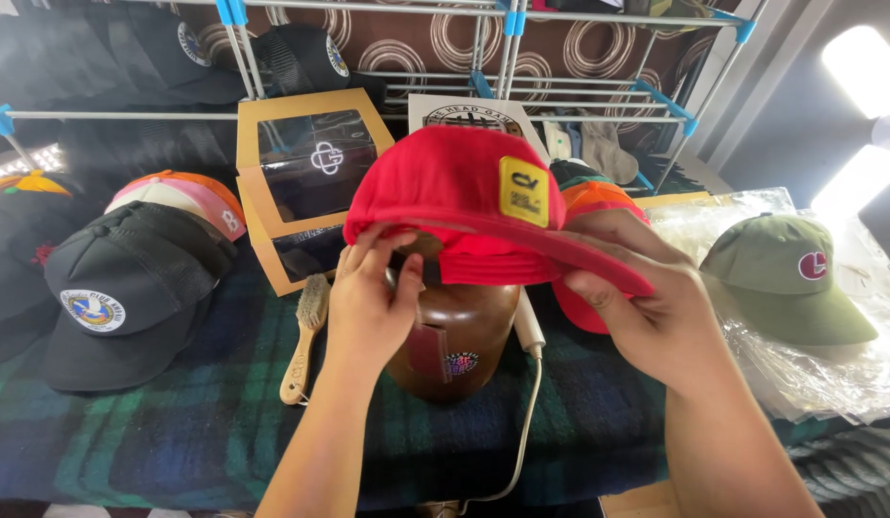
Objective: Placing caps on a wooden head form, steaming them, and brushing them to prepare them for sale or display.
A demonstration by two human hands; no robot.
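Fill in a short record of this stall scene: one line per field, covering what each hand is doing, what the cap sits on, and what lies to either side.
Left hand: left hand pinches the back edge of the red cap
Right hand: right hand grips the cap's brim
Support: cap rests over a brown rounded stand
Cap detail: yellow patch on the front
Left side: wooden brush, black cap
Right side: green cap on clear plastic
Surface: dark plaid cloth
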